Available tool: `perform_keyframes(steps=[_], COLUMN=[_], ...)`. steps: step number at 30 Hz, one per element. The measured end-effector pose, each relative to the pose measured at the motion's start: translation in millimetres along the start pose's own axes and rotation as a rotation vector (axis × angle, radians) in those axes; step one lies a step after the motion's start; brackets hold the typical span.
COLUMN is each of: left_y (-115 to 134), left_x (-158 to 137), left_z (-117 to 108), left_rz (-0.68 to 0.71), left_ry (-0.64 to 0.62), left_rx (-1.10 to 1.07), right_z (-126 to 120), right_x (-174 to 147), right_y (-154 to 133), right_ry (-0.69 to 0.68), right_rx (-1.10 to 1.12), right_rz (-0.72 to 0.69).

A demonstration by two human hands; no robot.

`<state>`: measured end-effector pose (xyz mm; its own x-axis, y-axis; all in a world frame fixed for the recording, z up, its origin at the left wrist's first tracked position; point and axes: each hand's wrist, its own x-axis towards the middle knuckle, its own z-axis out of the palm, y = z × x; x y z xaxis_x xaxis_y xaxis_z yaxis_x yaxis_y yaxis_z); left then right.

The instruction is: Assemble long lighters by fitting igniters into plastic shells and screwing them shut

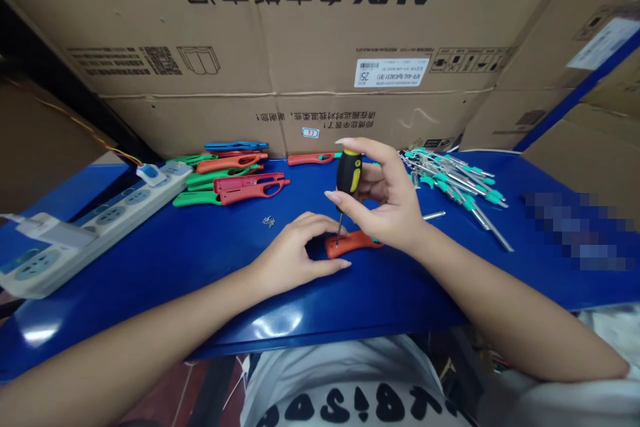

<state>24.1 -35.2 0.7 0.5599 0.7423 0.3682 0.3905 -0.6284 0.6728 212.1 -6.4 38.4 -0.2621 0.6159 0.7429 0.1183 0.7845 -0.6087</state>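
Note:
My right hand (387, 197) grips a black and yellow screwdriver (349, 173) by its handle, between thumb and fingers. The screwdriver stands nearly upright, its tip on the near end of an orange gas lighter (350, 243) lying on the blue table. From the left, the thumb and fingers of my left hand (300, 250) close around that end and steady it. The lighter's far end is partly behind my right hand. A small pile of screws (269, 221) lies beyond my left hand.
Green, red, orange and blue lighter casings (235, 177) are heaped at back left, beside a white power strip (110, 220). A red casing (310, 158) lies at the back. Several metal lighter rods with teal parts (457, 183) lie right. A cardboard box (300, 47) walls the table's back.

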Motion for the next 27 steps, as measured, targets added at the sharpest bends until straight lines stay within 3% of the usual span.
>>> perform_keyframes(steps=[6, 27], left_y=[-4.3, -6.7], left_x=[-2.2, -3.1], left_z=[2.4, 3.5], left_rz=[0.009, 0.049], left_ry=[-0.121, -0.119], left_rx=[0.148, 0.121], right_z=[2.0, 0.7], right_x=[-5.4, -12.9], right_y=[5.7, 12.4], right_ry=[-0.007, -0.136], right_rx=[-0.012, -0.065], right_rz=[-0.049, -0.116])
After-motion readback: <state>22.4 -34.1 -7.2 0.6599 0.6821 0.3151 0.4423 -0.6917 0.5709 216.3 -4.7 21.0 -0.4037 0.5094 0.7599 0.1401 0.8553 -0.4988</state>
